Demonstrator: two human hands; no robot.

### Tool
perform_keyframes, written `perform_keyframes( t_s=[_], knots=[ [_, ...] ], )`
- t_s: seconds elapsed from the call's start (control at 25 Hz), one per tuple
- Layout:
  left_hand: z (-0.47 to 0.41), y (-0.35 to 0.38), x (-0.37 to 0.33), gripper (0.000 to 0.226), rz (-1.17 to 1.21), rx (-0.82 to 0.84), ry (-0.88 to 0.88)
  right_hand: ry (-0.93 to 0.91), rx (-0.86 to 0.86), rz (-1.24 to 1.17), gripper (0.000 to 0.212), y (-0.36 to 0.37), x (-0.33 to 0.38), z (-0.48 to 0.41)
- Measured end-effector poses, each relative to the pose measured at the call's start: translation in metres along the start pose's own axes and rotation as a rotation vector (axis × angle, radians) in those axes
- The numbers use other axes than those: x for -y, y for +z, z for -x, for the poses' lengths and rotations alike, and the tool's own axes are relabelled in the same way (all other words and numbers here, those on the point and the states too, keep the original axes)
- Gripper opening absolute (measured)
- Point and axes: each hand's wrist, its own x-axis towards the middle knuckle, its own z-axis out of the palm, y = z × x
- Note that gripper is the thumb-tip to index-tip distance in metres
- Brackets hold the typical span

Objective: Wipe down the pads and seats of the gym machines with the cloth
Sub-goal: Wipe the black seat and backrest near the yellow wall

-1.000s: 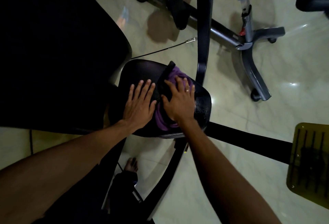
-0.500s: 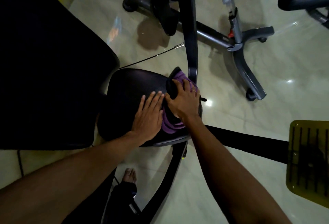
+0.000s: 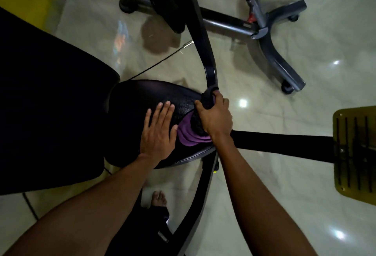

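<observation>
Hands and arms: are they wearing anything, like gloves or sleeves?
No gloves: the left hand and right hand are bare. The left forearm and right forearm show no sleeve, watch or wristband.

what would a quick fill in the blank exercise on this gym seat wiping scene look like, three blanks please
1. The right hand grips a ____ cloth at the edge of the black seat.
2. The left hand lies flat on the seat and holds ____.
3. The ribbed footplate at the picture's right edge is ____.

Missing words: purple; nothing; yellow
</observation>
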Motion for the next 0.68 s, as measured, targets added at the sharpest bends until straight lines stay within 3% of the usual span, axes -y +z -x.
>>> perform_keyframes(
  t_s=[0.24,0.4,0.52,0.68],
  knots=[
    [0.002,0.003,0.003,0.058,-0.011,0.040,-0.010,0.198,-0.251,-0.212,0.074,0.033,-0.010,0.088],
    [-0.001,0.001,0.000,0.057,0.004,0.022,-0.033,0.148,-0.164,-0.228,0.068,0.017,-0.015,0.068],
    [0.002,0.002,0.002,0.056,0.013,0.013,-0.013,0.293,-0.138,-0.378,0.064,0.000,-0.019,0.044],
    [0.002,0.003,0.005,0.056,0.017,0.013,-0.007,0.473,-0.422,-0.574,0.063,0.028,-0.013,0.072]
  ],
)
